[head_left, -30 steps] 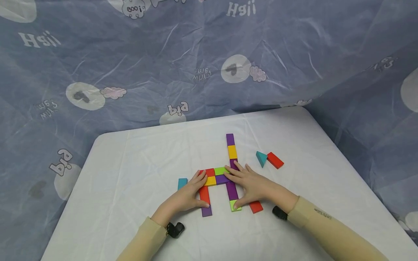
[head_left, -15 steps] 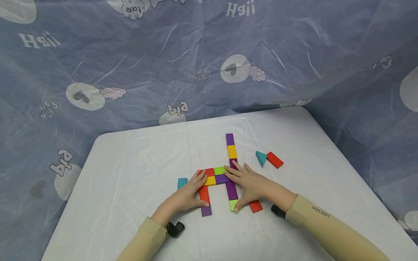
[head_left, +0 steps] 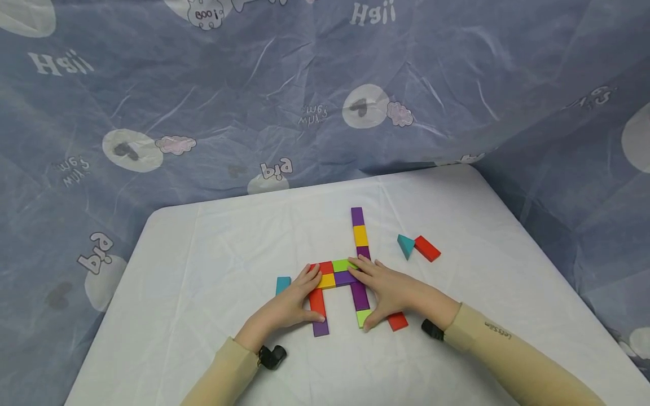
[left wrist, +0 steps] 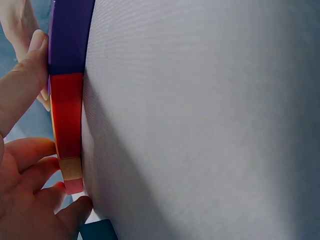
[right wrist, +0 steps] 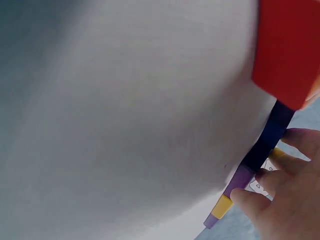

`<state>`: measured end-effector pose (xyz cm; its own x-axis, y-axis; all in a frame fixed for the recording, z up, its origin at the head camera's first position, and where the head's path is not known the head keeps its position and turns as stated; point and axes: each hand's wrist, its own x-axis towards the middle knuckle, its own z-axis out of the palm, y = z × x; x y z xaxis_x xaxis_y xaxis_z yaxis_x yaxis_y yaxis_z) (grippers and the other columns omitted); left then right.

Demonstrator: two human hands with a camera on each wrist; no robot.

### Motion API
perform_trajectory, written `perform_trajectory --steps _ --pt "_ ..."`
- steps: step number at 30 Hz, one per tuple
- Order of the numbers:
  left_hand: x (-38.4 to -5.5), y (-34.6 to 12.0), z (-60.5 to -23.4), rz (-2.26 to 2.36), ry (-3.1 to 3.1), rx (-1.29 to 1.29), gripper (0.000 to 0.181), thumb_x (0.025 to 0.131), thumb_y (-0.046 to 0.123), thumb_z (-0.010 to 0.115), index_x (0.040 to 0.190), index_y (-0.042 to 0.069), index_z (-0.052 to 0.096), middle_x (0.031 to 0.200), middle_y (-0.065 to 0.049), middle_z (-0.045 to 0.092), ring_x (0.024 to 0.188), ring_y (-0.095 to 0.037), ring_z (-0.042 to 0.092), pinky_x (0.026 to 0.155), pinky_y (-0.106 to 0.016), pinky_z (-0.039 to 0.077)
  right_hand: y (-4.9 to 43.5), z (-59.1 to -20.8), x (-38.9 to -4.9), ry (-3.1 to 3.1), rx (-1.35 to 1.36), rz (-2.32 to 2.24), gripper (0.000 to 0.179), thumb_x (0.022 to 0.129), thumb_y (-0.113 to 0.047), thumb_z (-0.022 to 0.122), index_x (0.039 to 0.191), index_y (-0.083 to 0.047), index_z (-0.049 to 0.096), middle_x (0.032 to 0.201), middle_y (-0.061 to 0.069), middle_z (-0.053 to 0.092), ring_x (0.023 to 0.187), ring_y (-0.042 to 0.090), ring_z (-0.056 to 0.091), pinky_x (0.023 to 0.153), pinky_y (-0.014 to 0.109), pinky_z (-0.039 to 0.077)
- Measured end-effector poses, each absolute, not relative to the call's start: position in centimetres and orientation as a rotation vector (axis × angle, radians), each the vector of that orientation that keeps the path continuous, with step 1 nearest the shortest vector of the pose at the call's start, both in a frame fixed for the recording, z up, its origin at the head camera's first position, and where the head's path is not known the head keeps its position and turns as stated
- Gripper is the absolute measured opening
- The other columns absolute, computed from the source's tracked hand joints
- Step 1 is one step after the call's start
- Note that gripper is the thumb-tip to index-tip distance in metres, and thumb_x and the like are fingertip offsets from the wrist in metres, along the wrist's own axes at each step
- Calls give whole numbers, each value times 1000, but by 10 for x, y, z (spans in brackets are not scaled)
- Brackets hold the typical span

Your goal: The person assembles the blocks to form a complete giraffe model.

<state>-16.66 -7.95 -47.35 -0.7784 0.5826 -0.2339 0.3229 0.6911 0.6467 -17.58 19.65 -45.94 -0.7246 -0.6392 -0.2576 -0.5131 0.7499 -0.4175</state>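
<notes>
Flat coloured blocks lie joined on the table: a red block (head_left: 326,267), a green block (head_left: 340,265), a yellow block (head_left: 328,281) and a violet block (head_left: 343,277) form the middle. Below at left run a longer red block (head_left: 317,301) and a purple block (head_left: 321,329). My left hand (head_left: 288,307) touches this left side, fingertips at the middle blocks, thumb by the lower ones. Along the right stands a column with a purple block (head_left: 360,296) and a lime block (head_left: 362,318). My right hand (head_left: 392,287) rests against it with spread fingers, covering part.
The column's far end has a yellow block (head_left: 360,235) and a purple end block (head_left: 357,216). Apart lie a teal triangle (head_left: 406,246), a red block (head_left: 427,248), another red block (head_left: 398,321) beneath the right wrist, and a blue block (head_left: 282,285) beside the left hand.
My right hand's fingers have drawn slightly down, uncovering more of the upper purple block in the column. The left hand stays where it was.
</notes>
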Motion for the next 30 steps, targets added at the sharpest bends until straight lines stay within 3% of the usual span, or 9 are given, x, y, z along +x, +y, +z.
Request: perform_trajectory --steps 30 --pt "-160 -78 -471 814 2488 718 95 81 40 78 156 10 27 167 -3 14 155 -27 4 116 -53 32 201 -459 -174 2581 -893 -383 120 63 -70 79 156 -12 29 166 5 17 154 35 5 121 58 15"
